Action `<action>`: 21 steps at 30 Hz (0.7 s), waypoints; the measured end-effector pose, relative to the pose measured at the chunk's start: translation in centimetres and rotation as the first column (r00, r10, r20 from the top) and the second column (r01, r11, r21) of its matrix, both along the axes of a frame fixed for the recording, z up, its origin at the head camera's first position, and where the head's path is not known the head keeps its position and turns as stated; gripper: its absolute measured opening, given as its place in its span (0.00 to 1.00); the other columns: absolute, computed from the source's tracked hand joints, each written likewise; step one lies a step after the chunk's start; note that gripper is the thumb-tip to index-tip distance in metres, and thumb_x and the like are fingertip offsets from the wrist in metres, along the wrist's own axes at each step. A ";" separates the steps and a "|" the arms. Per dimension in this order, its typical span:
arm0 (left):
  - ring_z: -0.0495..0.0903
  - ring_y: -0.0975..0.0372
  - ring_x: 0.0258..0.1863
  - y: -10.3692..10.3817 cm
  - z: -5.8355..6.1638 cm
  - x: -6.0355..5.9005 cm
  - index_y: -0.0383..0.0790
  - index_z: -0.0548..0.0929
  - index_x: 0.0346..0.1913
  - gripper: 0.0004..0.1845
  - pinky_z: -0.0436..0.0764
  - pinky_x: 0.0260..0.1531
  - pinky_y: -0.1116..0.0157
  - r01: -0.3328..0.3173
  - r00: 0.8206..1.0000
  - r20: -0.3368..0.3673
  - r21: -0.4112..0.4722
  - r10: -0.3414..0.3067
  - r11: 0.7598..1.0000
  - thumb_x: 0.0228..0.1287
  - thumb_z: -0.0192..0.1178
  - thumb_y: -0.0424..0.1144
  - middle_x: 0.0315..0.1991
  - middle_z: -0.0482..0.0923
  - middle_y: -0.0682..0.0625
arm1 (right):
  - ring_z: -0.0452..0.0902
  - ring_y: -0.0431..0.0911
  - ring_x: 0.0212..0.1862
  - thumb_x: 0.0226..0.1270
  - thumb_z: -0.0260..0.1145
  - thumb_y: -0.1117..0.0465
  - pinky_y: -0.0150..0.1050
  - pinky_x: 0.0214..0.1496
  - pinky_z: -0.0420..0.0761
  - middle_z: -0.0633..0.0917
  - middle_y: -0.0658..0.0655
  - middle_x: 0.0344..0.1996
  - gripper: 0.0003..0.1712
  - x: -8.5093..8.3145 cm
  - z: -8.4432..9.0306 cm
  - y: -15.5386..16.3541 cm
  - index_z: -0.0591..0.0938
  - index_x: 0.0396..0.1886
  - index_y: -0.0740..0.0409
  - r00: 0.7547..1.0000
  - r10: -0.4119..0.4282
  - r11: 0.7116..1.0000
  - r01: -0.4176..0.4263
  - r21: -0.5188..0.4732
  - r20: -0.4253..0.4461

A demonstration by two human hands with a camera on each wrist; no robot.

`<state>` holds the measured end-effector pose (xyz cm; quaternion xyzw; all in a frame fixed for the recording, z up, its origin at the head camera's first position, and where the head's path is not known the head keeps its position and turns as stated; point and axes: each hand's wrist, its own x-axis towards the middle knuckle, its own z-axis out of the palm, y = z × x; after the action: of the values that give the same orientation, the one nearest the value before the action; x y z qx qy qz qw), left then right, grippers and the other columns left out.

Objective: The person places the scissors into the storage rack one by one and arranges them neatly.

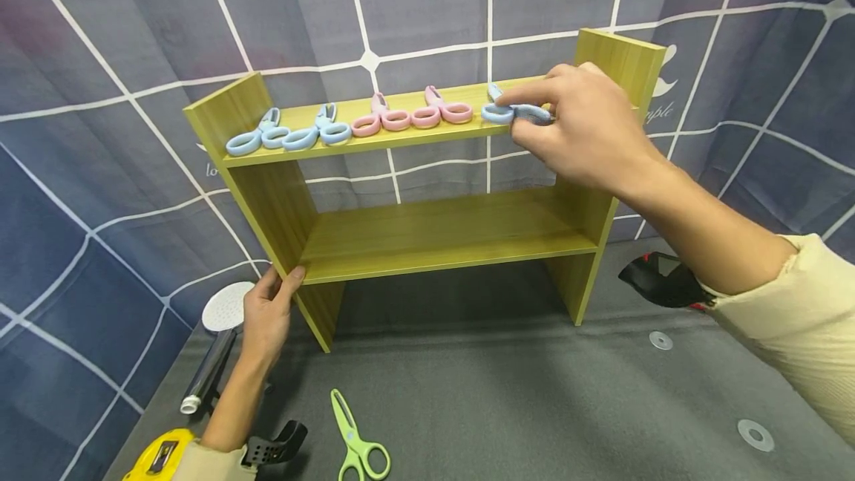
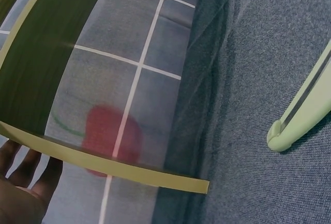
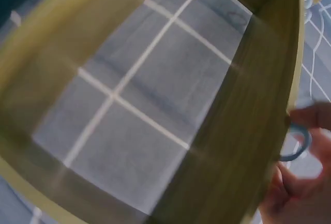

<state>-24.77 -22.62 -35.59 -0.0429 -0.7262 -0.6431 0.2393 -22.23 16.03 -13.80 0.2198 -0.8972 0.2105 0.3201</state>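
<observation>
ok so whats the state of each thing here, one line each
shelf: upright on the table, lower board bare
left hand: grips the shelf's left side panel
right hand: pinches the blue scissors at the top board
blue scissors: on the top board, in the right hand's fingers
two blue pairs: lying on the top board, left end
two pink pairs: lying on the top board, middle
green scissors: closed, flat on the table
shower head: lying on the table

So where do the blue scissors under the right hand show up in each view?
Head: blue scissors lie on the shelf's top board, right end, pinched by the right hand.
Left wrist: not in it; only green scissors show.
Right wrist: one blue handle ring at the right edge, among the fingers.
Shared landmark: the shelf's yellow-green wood and the grid cloth behind it.
</observation>
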 end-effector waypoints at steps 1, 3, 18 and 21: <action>0.80 0.67 0.44 0.0 0.0 0.0 0.31 0.77 0.64 0.20 0.76 0.42 0.74 -0.003 1.000 -0.002 0.000 0.003 1.000 0.73 0.58 0.35 0.41 0.83 0.63 | 0.68 0.55 0.39 0.61 0.58 0.63 0.47 0.40 0.62 0.82 0.61 0.38 0.21 -0.1 0.2 -0.1 0.87 0.52 0.51 1.000 -0.004 0.999 0.003 0.043 0.010; 0.80 0.67 0.44 0.0 0.0 -0.1 0.31 0.77 0.63 0.20 0.76 0.43 0.73 -0.003 1.000 -0.009 0.006 0.003 1.000 0.73 0.58 0.34 0.41 0.84 0.63 | 0.68 0.57 0.41 0.62 0.57 0.63 0.50 0.42 0.63 0.82 0.63 0.39 0.21 -0.2 0.4 -0.3 0.87 0.53 0.52 1.000 0.001 0.993 -0.003 0.120 0.019; 0.80 0.68 0.44 0.1 0.0 -0.2 0.28 0.76 0.62 0.20 0.75 0.44 0.73 -0.013 1.000 -0.018 0.010 0.013 1.000 0.72 0.58 0.33 0.40 0.84 0.63 | 0.60 0.62 0.57 0.72 0.41 0.59 0.56 0.53 0.59 0.77 0.62 0.53 0.29 -2.0 0.6 -0.1 0.79 0.64 0.50 0.987 -0.040 0.990 0.018 0.143 0.153; 0.80 0.67 0.44 0.0 0.0 -0.2 0.29 0.77 0.63 0.20 0.75 0.43 0.73 -0.009 1.000 -0.015 0.004 0.009 1.000 0.72 0.58 0.34 0.40 0.84 0.63 | 0.60 0.64 0.60 0.73 0.39 0.57 0.61 0.55 0.59 0.76 0.62 0.57 0.29 -2.0 0.5 0.0 0.76 0.68 0.48 0.984 -0.049 0.987 0.021 0.161 0.169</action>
<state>-24.97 -22.57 -35.61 -0.0439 -0.7232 -0.6431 0.2479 -24.26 16.04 -13.26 0.2097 -0.9391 0.1511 0.2265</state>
